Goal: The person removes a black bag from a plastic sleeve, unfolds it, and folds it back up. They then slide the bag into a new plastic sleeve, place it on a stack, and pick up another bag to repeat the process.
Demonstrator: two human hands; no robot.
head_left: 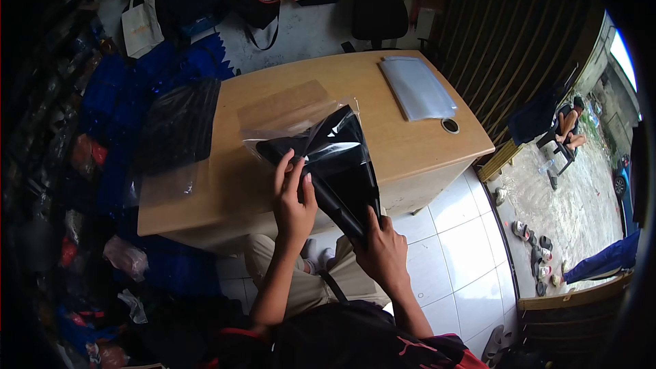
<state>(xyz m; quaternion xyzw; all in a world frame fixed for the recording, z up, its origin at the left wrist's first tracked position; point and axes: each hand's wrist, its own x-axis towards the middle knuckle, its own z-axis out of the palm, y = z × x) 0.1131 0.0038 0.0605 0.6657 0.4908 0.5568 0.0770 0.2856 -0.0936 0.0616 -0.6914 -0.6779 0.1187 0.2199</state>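
Observation:
A folded black sheet-like item [345,195], smooth and glossy, is held tilted above the front edge of the desk. Its upper part sits inside a clear plastic bag [301,130]. The fingers of my left hand [294,201] are bent against the left side of the bag and the black item, pinching there. At the lower right end, my right hand [384,249] grips the black item, thumb and fingers closed around it. The part inside my right palm is hidden.
On the wooden desk [253,92], a stack of clear plastic bags [417,85] lies near a round cable hole [449,126]. Black packed items [178,126] lie at the left. A chair [379,14] stands behind. Outside the doorway a person [567,123] sits near several shoes [542,256].

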